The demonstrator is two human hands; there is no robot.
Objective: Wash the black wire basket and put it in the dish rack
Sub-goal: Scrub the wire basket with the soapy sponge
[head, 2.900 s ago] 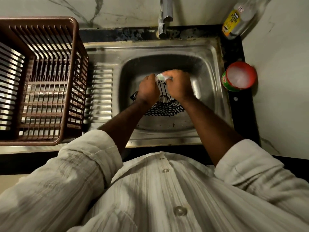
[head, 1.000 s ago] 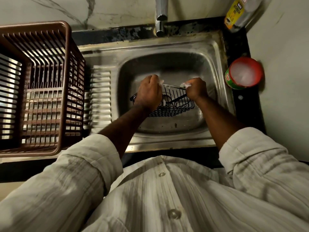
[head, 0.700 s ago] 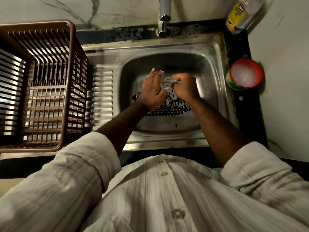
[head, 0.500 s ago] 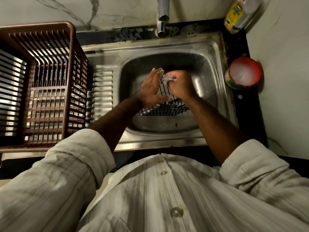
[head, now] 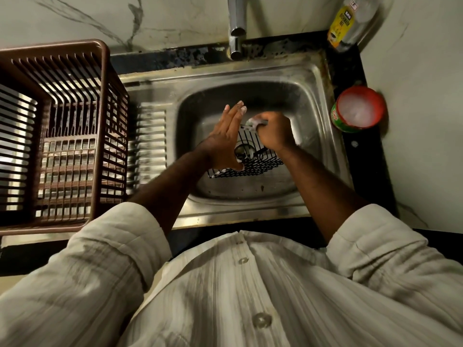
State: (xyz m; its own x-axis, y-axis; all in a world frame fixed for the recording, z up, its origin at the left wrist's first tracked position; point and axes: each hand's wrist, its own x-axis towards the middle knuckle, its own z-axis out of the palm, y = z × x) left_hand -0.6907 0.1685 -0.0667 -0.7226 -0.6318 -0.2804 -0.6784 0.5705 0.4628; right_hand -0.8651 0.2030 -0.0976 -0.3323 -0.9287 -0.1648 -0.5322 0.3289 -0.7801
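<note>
so the sink (head: 240, 211) is where it's all happening, with the dish rack (head: 114, 136) parked on the draining board along the sink's left edge, nothing in it that I can see, so the rack part isn't done yet. The basket (head: 258, 166) is in the middle of the basin, right over the drain, tipped up on one edge, not lying flat. Looks to me like the soaping stage, with suds on the wire and no water coming from the tap (head: 235, 26). If I were doing this I'd work the scrubber along each wire and into the mesh corners, turn the basket so every side gets a pass, then rinse it well under the tap, because foam hides in that mesh. Brace it firmly too, wet wire slips. The left hand (head: 223, 141) is flat against the basket's left side, fingers (head: 236, 111) straight and together, thumb down at the bottom mesh, so it's propping, not gripping. The right hand (head: 275, 134) is at the basket's top rim with its fingers (head: 265, 122) curled tight around a small sudsy scrubber (head: 253, 122), rubbing it on the wire there
</note>
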